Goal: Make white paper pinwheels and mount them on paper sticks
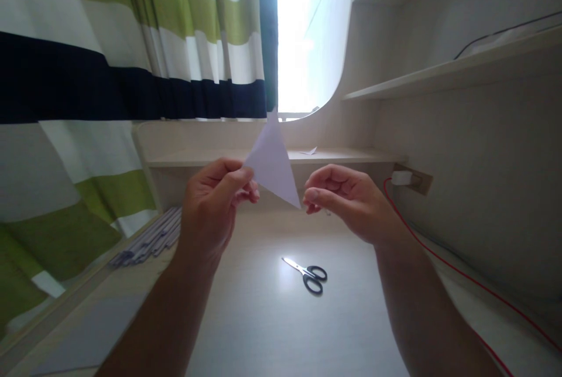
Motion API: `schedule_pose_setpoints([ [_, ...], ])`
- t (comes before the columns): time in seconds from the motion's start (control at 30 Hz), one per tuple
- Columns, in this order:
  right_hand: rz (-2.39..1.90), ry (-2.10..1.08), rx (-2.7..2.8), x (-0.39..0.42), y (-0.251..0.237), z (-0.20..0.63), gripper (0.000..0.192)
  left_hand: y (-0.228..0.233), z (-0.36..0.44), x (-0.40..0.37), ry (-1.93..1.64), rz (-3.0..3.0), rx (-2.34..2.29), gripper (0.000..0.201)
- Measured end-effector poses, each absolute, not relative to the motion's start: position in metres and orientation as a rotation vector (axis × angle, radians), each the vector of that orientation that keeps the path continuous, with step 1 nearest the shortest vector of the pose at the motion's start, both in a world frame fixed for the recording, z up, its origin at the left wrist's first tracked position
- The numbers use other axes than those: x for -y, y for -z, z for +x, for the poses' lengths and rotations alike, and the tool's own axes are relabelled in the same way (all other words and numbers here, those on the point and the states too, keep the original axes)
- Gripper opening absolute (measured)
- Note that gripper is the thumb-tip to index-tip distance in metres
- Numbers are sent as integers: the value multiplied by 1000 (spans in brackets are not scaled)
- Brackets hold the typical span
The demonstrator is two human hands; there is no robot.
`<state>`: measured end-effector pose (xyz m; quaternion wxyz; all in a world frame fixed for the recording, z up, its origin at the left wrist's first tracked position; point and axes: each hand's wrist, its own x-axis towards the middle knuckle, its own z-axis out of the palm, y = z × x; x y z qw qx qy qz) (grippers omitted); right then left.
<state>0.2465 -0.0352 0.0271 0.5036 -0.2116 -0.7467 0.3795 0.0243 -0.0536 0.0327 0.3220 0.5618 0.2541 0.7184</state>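
A white paper folded into a triangle (273, 163) is held up in front of me, above the desk. My left hand (215, 204) pinches its left corner between thumb and fingers. My right hand (346, 198) hovers just right of the paper's lower tip with fingers curled; the fingertips sit close to the tip, and I cannot tell whether they touch it. Black-handled scissors (308, 274) lie shut on the desk below the hands.
A pale wooden desk (263, 318) runs to a low shelf (342, 156) with a paper scrap. Rolled paper strips (151, 239) lie at the left. A red cable (461, 274) runs from a wall plug (401, 178). Striped curtain left, shelves right.
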Motion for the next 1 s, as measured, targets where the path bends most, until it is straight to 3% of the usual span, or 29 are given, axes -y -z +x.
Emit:
schedule_pose_setpoints([
  [0.2, -490, -899, 1772, 37, -27, 242, 17, -27, 27, 54, -1618, 1700, -728, 12],
  [0.63, -531, -892, 1727, 37, -29, 243, 24, -25, 25, 51, -1520, 1774, -698, 13],
  [1.0, -472, -936, 1659, 35, -26, 242, 17, -25, 24, 53, -1468, 1805, -673, 14],
])
